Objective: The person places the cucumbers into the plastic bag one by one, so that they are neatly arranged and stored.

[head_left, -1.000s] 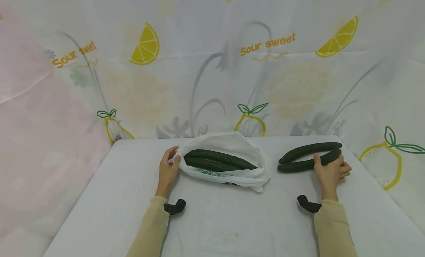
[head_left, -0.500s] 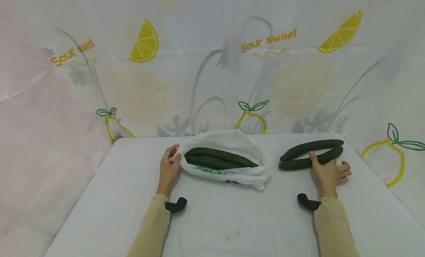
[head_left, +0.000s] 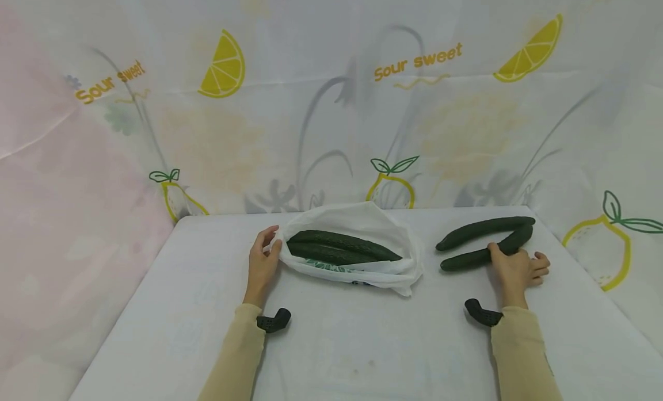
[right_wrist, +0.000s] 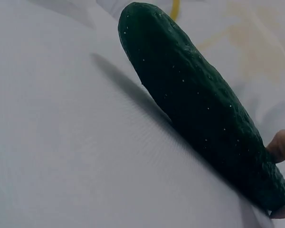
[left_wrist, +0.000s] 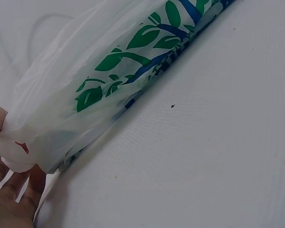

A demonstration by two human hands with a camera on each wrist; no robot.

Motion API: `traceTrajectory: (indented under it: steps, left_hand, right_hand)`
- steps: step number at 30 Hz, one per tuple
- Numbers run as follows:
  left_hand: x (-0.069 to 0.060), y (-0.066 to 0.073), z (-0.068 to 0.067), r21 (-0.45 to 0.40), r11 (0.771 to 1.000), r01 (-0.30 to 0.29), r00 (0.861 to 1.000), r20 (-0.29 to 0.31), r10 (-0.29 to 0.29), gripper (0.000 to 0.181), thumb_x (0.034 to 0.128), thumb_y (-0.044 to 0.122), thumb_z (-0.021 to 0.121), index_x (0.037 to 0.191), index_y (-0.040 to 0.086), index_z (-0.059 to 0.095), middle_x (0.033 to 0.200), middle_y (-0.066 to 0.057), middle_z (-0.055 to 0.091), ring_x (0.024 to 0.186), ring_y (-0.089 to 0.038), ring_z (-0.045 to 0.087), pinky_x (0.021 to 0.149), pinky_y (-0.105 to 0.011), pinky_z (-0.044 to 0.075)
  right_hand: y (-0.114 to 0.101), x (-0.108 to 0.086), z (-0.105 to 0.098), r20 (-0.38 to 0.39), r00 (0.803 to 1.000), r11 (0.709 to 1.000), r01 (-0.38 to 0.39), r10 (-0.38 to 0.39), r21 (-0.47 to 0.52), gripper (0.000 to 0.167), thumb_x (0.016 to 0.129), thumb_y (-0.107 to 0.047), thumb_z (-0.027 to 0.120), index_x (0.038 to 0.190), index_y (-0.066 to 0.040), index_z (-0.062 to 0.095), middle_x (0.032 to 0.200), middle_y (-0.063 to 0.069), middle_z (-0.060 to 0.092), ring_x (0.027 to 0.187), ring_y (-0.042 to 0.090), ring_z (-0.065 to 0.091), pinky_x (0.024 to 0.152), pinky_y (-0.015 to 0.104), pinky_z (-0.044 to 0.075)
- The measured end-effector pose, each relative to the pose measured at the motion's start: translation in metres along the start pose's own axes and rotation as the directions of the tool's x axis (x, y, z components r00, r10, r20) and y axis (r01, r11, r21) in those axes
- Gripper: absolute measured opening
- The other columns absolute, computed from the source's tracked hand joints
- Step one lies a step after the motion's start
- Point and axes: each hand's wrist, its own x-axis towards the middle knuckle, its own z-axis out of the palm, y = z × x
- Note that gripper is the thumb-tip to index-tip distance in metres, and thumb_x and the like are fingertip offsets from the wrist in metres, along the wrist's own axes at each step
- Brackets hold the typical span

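A white plastic bag [head_left: 357, 217] with green leaf print lies with its mouth spread, and two dark green cucumbers [head_left: 344, 240] show inside it. My left hand [head_left: 262, 267] holds the bag's left end; in the left wrist view the white plastic [left_wrist: 52, 104] passes between thumb and fingers [left_wrist: 34, 186]. To the right of the bag, my right hand [head_left: 511, 272] grips a cucumber [head_left: 466, 259] near its middle. The right wrist view has that cucumber [right_wrist: 190, 104] close up, thumb and fingertips at its lower right. Just behind it lies another cucumber [head_left: 481, 230].
A white table [head_left: 362, 343] carries everything. Behind it hangs a white curtain [head_left: 311, 130] printed with lemons and lettering. A black wrist camera [head_left: 274, 320] sits on the left wrist and another wrist camera [head_left: 481, 313] on the right.
The right hand has taken hold of the nearer cucumber and drawn it slightly right and towards me, widening the gap to the one behind. The left hand stays at the bag.
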Motion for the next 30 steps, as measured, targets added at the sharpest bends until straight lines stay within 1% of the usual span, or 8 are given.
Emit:
traceTrajectory:
  steps: [5,9,14,16,18,22,25,30]
  left_hand:
    - [0.0003,-0.0015,-0.0005,-0.004,1.0,-0.003,1.0,-0.003,0.003,0.036,0.0943,0.01,0.054,0.13,0.012,0.054,0.125,-0.016,0.057,0.12,-0.026,0.051,0.085,-0.025,0.038]
    - [-0.0002,-0.0015,-0.0012,-0.004,1.0,-0.007,1.0,0.001,0.007,0.036,0.0945,0.011,0.054,0.13,0.012,0.054,0.124,-0.015,0.058,0.119,-0.025,0.052,0.083,-0.022,0.038]
    - [-0.0009,-0.0036,0.0002,-0.01,0.998,-0.055,0.998,-0.028,0.055,0.034,0.0933,0.013,0.054,0.127,0.012,0.055,0.119,-0.015,0.059,0.113,-0.022,0.053,0.082,-0.023,0.039]
    - [-0.0007,-0.0042,0.0007,-0.015,0.998,-0.053,0.998,-0.025,0.052,0.034,0.0933,0.013,0.054,0.128,0.012,0.055,0.119,-0.015,0.058,0.113,-0.023,0.053,0.083,-0.027,0.039]
    - [-0.0002,-0.0041,0.0006,-0.01,0.999,-0.038,0.999,-0.013,0.038,0.035,0.0937,0.013,0.054,0.128,0.013,0.055,0.121,-0.014,0.058,0.114,-0.023,0.052,0.083,-0.025,0.039]
    - [-0.0002,-0.0019,-0.0004,-0.01,1.0,0.006,1.0,0.021,-0.006,0.035,0.0947,0.013,0.053,0.129,0.015,0.053,0.125,-0.013,0.056,0.118,-0.022,0.05,0.084,-0.021,0.037]
    - [-0.0004,-0.0012,-0.0006,-0.009,1.0,0.004,1.0,0.018,-0.004,0.035,0.0946,0.012,0.053,0.129,0.014,0.053,0.125,-0.013,0.056,0.118,-0.022,0.05,0.083,-0.021,0.037]
    - [-0.0008,0.0014,-0.0018,0.003,1.0,-0.004,1.0,0.018,0.004,0.036,0.0949,0.011,0.053,0.131,0.011,0.053,0.126,-0.016,0.056,0.12,-0.025,0.051,0.084,-0.022,0.038]
  right_hand:
    - [-0.0026,0.0015,-0.0001,-0.005,0.999,0.998,-0.031,0.032,0.046,0.063,0.085,-0.036,0.049,0.117,0.018,0.045,0.141,0.026,0.007,0.13,0.041,0.004,0.101,0.059,0.007]
    - [-0.0039,0.0024,0.0005,-0.021,0.997,0.993,-0.065,0.068,0.099,0.064,0.085,-0.034,0.049,0.125,0.016,0.042,0.144,0.026,0.007,0.132,0.041,0.006,0.105,0.058,0.007]
    - [-0.0055,0.0021,0.0004,-0.021,0.996,0.986,-0.079,0.083,0.146,0.074,0.086,-0.034,0.048,0.142,0.009,0.026,0.148,0.029,0.013,0.135,0.046,0.015,0.108,0.057,0.01]
    - [-0.0055,0.0013,0.0002,-0.008,0.996,0.981,-0.082,0.085,0.174,0.075,0.087,-0.034,0.047,0.145,0.006,0.021,0.148,0.028,0.016,0.135,0.047,0.018,0.109,0.056,0.013]
    - [-0.0053,0.0002,0.0004,-0.005,0.997,0.977,-0.078,0.08,0.2,0.075,0.088,-0.033,0.047,0.147,0.003,0.019,0.148,0.028,0.021,0.134,0.047,0.021,0.109,0.055,0.016]
    - [-0.0041,0.0001,0.0022,-0.044,0.997,0.969,-0.043,0.056,0.245,0.071,0.089,-0.029,0.047,0.148,0.0,0.019,0.146,0.027,0.031,0.134,0.044,0.028,0.111,0.052,0.018]
    - [-0.0031,0.0013,0.0034,-0.085,0.995,0.964,-0.019,0.043,0.266,0.068,0.089,-0.026,0.048,0.148,-0.003,0.023,0.145,0.025,0.037,0.132,0.041,0.034,0.111,0.05,0.021]
    - [-0.0046,0.0025,0.0021,-0.085,0.994,0.955,-0.039,0.067,0.294,0.065,0.089,-0.027,0.049,0.148,-0.006,0.029,0.144,0.021,0.041,0.129,0.036,0.041,0.109,0.045,0.029]
